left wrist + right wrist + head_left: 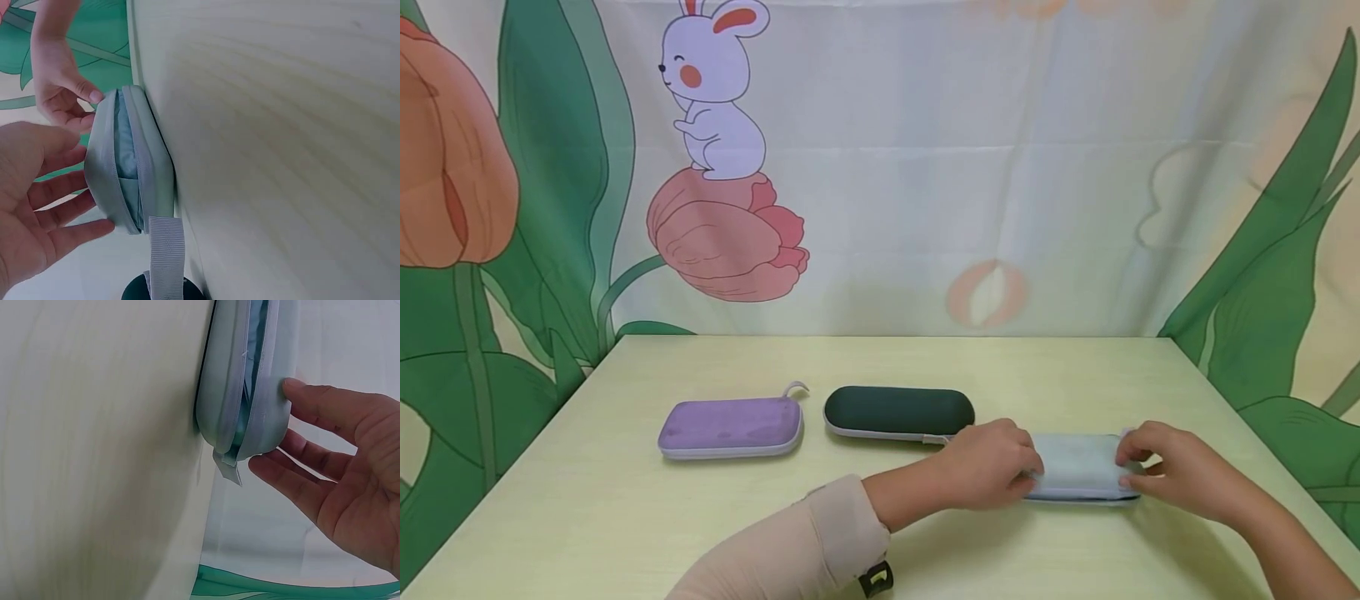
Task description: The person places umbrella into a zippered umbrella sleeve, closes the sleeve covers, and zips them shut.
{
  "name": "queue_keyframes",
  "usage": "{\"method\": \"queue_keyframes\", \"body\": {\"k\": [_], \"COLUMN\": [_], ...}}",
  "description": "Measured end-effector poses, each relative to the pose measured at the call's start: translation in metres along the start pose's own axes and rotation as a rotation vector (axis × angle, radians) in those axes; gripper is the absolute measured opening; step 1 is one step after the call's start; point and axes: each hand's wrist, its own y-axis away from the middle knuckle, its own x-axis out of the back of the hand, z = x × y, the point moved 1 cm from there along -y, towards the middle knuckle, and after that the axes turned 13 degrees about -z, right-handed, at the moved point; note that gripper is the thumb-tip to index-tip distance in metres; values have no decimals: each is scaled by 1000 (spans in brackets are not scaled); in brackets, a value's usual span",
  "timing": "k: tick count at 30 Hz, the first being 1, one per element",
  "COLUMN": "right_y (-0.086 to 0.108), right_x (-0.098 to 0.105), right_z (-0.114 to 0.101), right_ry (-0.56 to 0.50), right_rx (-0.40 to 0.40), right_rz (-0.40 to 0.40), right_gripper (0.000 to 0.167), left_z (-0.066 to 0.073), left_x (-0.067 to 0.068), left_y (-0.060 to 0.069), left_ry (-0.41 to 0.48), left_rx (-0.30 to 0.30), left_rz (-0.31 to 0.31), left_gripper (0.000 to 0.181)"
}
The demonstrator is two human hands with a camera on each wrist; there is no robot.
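A pale blue zippered hard case (1072,467) lies at the table's right side. Its zip is undone along the front, and a narrow gap between lid (103,165) and base shows a blue lining. My left hand (992,465) holds the lid's left end; in the left wrist view several fingertips meet the lid. At the other end my right hand (1180,471) grips the corner, its thumb (312,400) on the front of the lid and other fingers at the end. A pull tab (228,469) hangs at that end. The case's contents are hidden.
A dark green zippered case (898,411) lies just left of the pale blue one, partly behind my left hand. Farther left sits a purple case (732,427) with a looped strap. A printed curtain (887,167) hangs behind the pale table (625,533).
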Motion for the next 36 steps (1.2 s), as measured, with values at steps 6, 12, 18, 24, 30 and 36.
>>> {"method": "queue_keyframes", "body": {"k": [6,12,18,24,30,36], "right_y": [0,-1,-2,-2,-3,-4], "right_x": [0,1,4,11,21,25], "right_z": [1,1,-1,-3,-7,-9], "right_ry": [23,85,144,159,186,192], "right_rx": [-10,-17,-17,-65,-86,-61], "right_rz": [-8,-18,-27,-17,13,32], "right_gripper": [23,25,23,20,25,28], "left_z": [-5,-20,-27,-28,-28,-24], "left_x": [5,7,4,1,-1,-6], "left_y": [-15,-34,-47,-54,-53,-49], "left_ry": [170,409,491,530,549,641], "left_rx": [155,322,342,375,403,373], "left_rz": [18,-137,-276,-364,-400,-347], "left_gripper": [14,47,60,69,78,76]}}
